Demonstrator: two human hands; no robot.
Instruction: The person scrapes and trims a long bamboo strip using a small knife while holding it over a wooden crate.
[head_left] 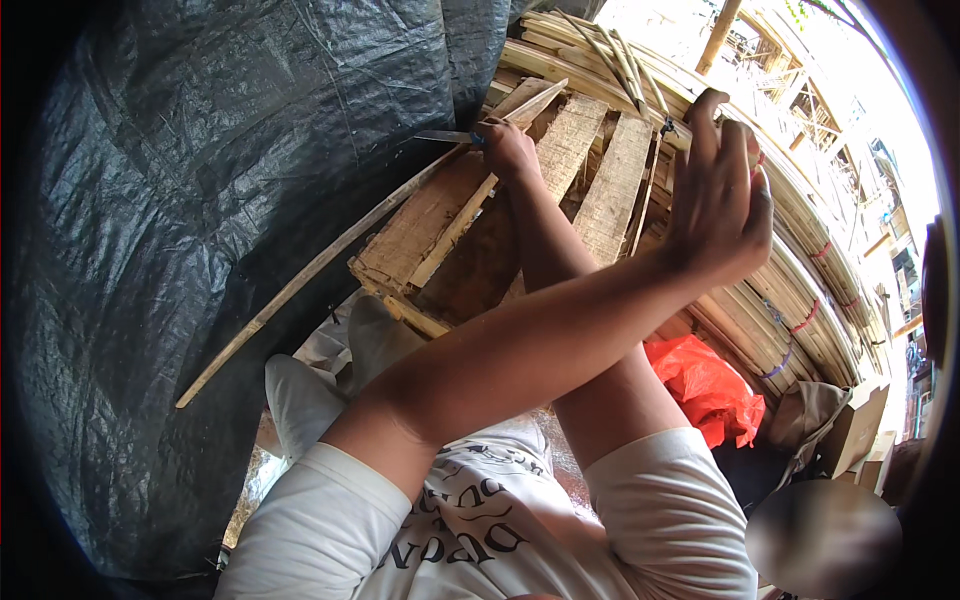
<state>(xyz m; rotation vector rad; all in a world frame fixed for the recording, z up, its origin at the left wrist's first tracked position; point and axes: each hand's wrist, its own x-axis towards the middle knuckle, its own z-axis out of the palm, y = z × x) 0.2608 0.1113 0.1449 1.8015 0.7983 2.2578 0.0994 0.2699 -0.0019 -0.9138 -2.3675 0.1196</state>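
Note:
My forearms cross in front of me, the left over the right. My right hand (508, 152) is far out over the wooden pallet (605, 190), closed round the handle of a knife (445, 136). Its thin grey blade points left, and a bit of blue shows at the handle. A long thin wooden strip (290, 290) slants past under that hand, along the pallet's left side; whether the hand touches it I cannot tell. My left hand (715, 195) is raised at the right, fingers apart and slightly bent, with nothing visible in it.
A dark tarpaulin (230, 150) hangs along the left. Bundles of tied wooden strips (800, 270) are stacked at the right, with more lumber behind the pallet. A red plastic bag (705, 388) and a cardboard box (855, 430) lie at the lower right.

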